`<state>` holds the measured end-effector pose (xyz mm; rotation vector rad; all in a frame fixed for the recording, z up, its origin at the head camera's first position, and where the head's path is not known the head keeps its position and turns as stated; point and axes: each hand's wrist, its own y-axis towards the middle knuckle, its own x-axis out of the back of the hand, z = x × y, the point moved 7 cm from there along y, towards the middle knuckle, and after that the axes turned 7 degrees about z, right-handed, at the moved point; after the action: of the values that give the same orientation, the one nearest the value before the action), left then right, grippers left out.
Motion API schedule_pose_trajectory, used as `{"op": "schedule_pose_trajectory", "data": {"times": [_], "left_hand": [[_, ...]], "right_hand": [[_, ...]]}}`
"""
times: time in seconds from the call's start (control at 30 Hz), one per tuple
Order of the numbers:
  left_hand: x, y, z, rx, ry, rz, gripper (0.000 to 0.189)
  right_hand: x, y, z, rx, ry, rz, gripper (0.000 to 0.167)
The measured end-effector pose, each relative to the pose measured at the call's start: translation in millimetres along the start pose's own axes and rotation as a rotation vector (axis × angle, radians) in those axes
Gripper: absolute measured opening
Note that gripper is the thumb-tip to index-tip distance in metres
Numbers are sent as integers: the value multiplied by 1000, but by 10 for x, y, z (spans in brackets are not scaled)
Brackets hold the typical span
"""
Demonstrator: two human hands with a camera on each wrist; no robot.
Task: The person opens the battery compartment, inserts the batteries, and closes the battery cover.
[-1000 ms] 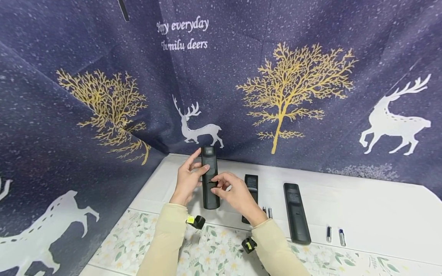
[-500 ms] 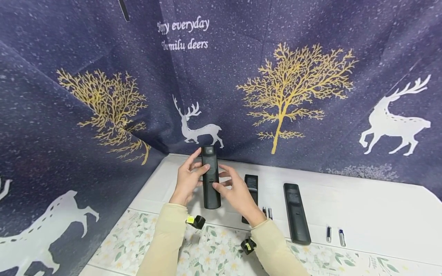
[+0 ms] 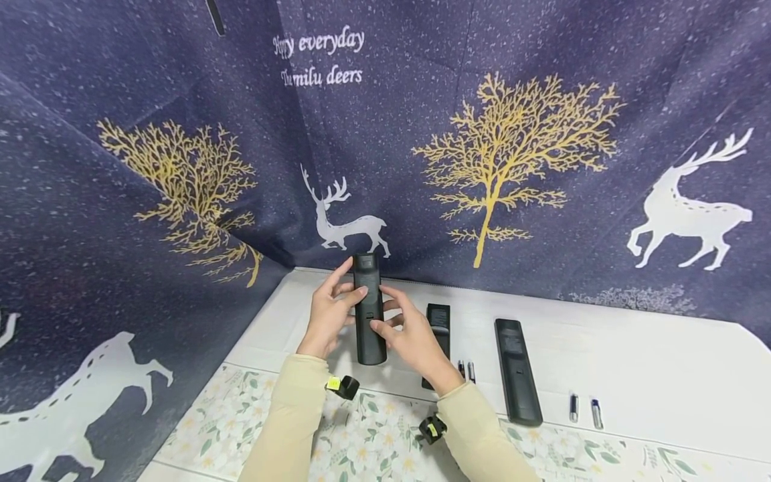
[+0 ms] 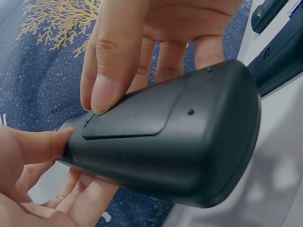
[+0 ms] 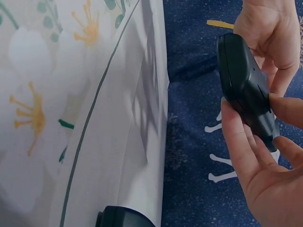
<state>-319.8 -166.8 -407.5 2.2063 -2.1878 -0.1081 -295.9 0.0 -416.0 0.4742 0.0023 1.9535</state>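
Observation:
A black remote control (image 3: 369, 345) is held upright, its back facing me. My left hand (image 3: 328, 314) grips its left side, thumb across the back and index finger up along the edge near the top. On the right side, my right hand (image 3: 415, 338) holds it with the thumb on the back just below the small latch slot and the fingers at the far edge. The left wrist view shows the battery cover (image 4: 137, 120) lying flush in its seam, with the right thumb (image 4: 105, 92) resting on it.
A second black remote (image 3: 438, 318) lies partly hidden behind my right hand, with two small batteries (image 3: 471, 372) beside it. Farther right lie a third remote (image 3: 518, 375) and two more batteries, one silver-and-blue (image 3: 596, 415). A dark patterned cloth (image 3: 385, 167) hangs behind the white table (image 3: 632, 355).
My right index finger has left the back of the remote for its right edge, and the right thumb has moved slightly up. The remote has shifted slightly right. My left hand keeps its hold.

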Motion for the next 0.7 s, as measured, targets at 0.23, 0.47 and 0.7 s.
{"op": "schedule_pose_trajectory", "data": {"times": [0.23, 0.47, 0.7], "left_hand": [[-8, 2, -5, -3, -7, -1, 68], [-6, 5, -11, -8, -1, -6, 67], [2, 14, 14, 10, 26, -9, 68]], "right_hand": [[7, -3, 8, 2, -6, -11, 67], [5, 9, -13, 1, 17, -11, 68], [-10, 11, -48, -29, 29, 5, 69]]}}
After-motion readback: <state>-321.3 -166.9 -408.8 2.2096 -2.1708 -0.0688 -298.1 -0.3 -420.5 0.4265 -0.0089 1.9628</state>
